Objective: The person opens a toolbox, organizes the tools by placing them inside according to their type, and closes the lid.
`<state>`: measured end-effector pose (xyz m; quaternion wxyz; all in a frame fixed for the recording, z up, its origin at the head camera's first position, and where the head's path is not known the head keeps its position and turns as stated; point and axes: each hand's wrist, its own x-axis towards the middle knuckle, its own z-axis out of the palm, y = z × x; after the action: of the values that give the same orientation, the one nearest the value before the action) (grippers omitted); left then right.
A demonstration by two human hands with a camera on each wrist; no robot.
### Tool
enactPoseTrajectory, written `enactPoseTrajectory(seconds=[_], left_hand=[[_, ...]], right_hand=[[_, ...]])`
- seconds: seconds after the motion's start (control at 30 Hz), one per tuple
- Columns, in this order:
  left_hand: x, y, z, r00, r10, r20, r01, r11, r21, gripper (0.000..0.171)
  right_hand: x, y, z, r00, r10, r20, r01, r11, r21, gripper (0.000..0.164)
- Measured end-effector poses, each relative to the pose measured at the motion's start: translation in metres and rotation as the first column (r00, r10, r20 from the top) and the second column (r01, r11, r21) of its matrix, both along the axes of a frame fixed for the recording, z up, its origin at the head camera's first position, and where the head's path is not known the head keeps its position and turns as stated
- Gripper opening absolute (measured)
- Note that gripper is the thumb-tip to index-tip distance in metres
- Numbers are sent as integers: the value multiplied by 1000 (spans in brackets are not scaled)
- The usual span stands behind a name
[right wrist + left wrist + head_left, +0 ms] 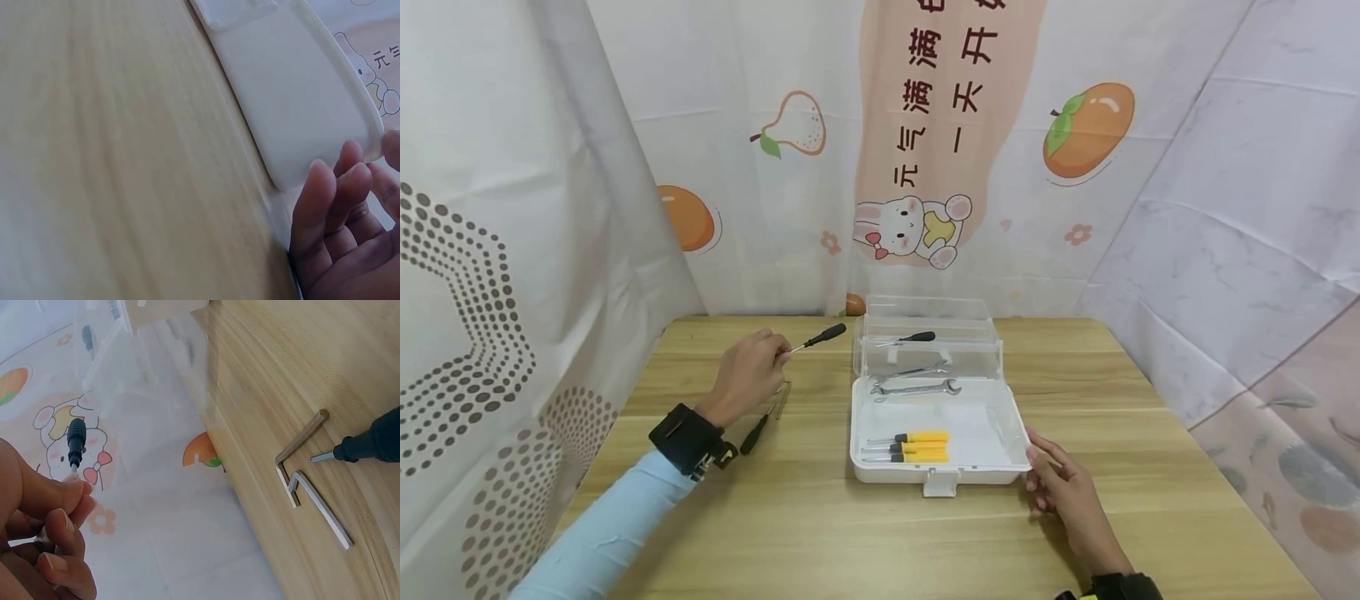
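Observation:
My left hand [748, 375] pinches the thin metal shaft of a black-handled screwdriver [826, 335], whose handle points away toward the toolbox lid; the left wrist view shows thumb and fingertips closed on that shaft. The white toolbox [940, 475] stands with its clear lid [925, 321] raised. At its right front corner, my right hand [1067, 492] holds the wall, thumb by the rim and fingertips against the outside. Inside lie several yellow-handled screwdrivers [925, 447] and an open-end wrench [917, 388]. Another black-handled screwdriver [917, 337] shows at the lid.
Below my left hand, another black-handled screwdriver [756, 435] lies on the wooden table [805, 533]. Two L-shaped hex keys [322, 509] lie by its tip. A printed curtain [775, 208] hangs behind the table, with more cloth along both sides.

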<state>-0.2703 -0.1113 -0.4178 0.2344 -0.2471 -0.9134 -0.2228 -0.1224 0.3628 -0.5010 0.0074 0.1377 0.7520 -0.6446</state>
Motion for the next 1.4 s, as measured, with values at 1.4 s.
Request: enactPoseTrajectory(seconds=[1.4], left_hand=[[-14, 30, 3, 1000, -24, -17, 25, 999, 31, 4]], right_hand=[[2, -3, -2, 999, -8, -37, 7, 999, -44, 58]])
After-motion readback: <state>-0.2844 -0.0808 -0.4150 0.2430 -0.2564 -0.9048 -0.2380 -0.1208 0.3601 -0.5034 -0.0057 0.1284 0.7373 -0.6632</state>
